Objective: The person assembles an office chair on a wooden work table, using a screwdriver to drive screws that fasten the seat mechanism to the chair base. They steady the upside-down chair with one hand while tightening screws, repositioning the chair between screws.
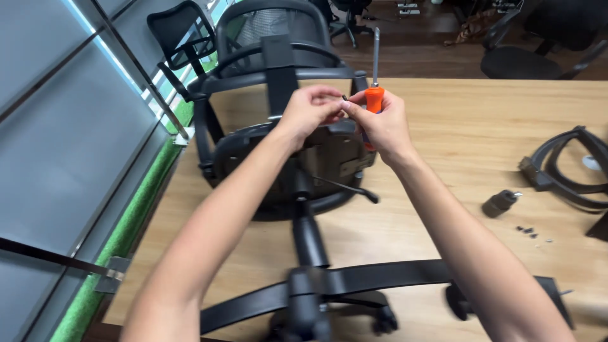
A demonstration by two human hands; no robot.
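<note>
We had a wide wooden table (481,133) under us, pale and bare-grained, with an office chair (285,152) lying on it, its mesh back toward the far edge and the underside of its seat turned up to us. Our left hand (308,109) and right hand (380,123) met just above that seat; the left fingers were pressed together, pinching a small dark piece (345,98), probably a screw, though it was too small to tell for sure. The right hand was closed around the orange handle of a screwdriver (375,76), whose metal shaft stood upright above our knuckles, and its fingertips touched the same small piece. The chair's gas column ran toward us to the black star base (354,278), which lay blurred at the near edge of the table. To the right on the wood lay a short black cylinder (500,202), a few tiny dark screws (527,231) just beside it, and a curved black armrest frame (563,168) near the table's right edge. On the left a grey partition wall (57,145) ran alongside the table, with a green strip (120,247) along its foot. Beyond the table the floor was dark wood, and other black office chairs (532,44) stood there, well apart from us
</note>
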